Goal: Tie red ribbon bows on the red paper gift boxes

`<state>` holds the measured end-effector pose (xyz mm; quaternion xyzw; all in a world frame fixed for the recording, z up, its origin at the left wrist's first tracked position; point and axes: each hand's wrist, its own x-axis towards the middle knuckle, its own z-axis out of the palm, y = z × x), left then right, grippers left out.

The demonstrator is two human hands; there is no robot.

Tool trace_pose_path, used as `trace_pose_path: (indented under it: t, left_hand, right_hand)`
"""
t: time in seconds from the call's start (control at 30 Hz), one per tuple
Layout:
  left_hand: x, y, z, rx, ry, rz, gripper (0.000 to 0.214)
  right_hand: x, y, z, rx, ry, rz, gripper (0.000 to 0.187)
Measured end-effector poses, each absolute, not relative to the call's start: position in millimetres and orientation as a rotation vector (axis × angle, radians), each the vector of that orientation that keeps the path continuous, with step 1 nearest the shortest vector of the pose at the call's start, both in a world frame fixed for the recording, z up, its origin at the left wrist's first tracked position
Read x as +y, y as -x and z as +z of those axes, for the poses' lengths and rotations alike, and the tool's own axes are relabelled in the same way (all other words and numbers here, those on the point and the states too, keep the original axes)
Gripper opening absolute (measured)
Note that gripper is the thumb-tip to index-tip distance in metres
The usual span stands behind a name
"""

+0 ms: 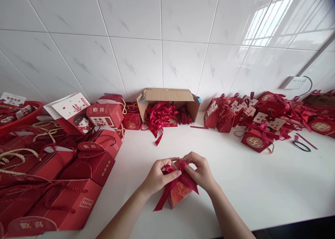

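In front of me on the white table stands a small red gift box (179,193) with a patterned face. A dark red satin ribbon (188,182) forms a bow at its top, and its tails hang down the left and right sides. My left hand (161,175) pinches the bow's left loop between thumb and fingers. My right hand (200,171) has its fingers closed on the bow's right loop. Both hands meet just above the box, and they cover part of its top and the knot.
Red gift boxes with rope handles (90,162) crowd the left side. A cardboard box (167,94) of loose red ribbons (162,113) lies against the tiled wall. Several ribboned boxes (225,118) stand at the back right, near a black ring (301,146) and a power socket (295,82).
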<state>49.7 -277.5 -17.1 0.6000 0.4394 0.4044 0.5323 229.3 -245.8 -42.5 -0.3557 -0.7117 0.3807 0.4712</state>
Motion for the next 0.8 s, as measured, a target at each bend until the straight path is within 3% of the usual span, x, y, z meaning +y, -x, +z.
trace_pose_path:
  t: [0.33, 0.8]
  left_hand:
    - [-277.5, -54.1, -21.5, 1.067, -1.462, 0.984, 0.021]
    - [-275.8, -53.5, -23.6, 1.066, -1.503, 0.977, 0.017]
  right_hand:
    - [-252.5, -225.8, -46.2, -1.569, 0.875, 1.115, 0.004]
    - [-249.2, -221.5, -53.1, -1.111, 0.751, 1.598, 0.02]
